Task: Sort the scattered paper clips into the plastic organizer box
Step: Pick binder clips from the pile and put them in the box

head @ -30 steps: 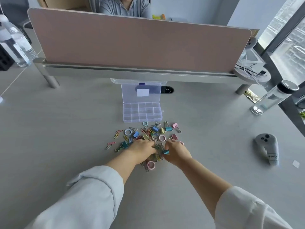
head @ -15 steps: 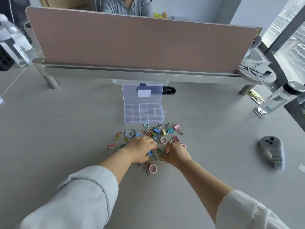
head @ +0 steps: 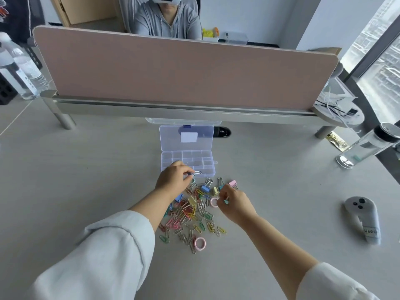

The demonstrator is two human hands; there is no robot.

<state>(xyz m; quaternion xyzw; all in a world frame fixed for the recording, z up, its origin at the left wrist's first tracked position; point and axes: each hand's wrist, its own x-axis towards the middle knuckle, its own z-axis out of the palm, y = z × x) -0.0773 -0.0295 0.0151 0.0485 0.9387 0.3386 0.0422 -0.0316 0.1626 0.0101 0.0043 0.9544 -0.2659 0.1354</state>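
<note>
L hand (head: pixel 173 180) pinches small silvery clip (head: pixel 197 173) over near row of clear plastic organizer box (head: pixel 187 161); R hand (head: pixel 234 202) grips teal clip (head: pixel 226 201), mostly hidden. Colourful paper clips pile (head: pixel 190 213) beneath fingers.

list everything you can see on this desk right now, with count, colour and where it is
organizer box: one, clear, lid open, centre desk
paper clips: many, mixed colours, heap nearer than box
binder clips: several, blue, pink, yellow, heap's far edge
rings: at least two pink, in heap
divider panel: one, pink, across desk's far edge
water bottles: two, clear, far left and far right
controller: one, grey, right
seated person: one, grey hoodie, behind panel
left hand: fingers pinching a silver clip at box's near edge
right hand: pinching a small teal item above heap
</note>
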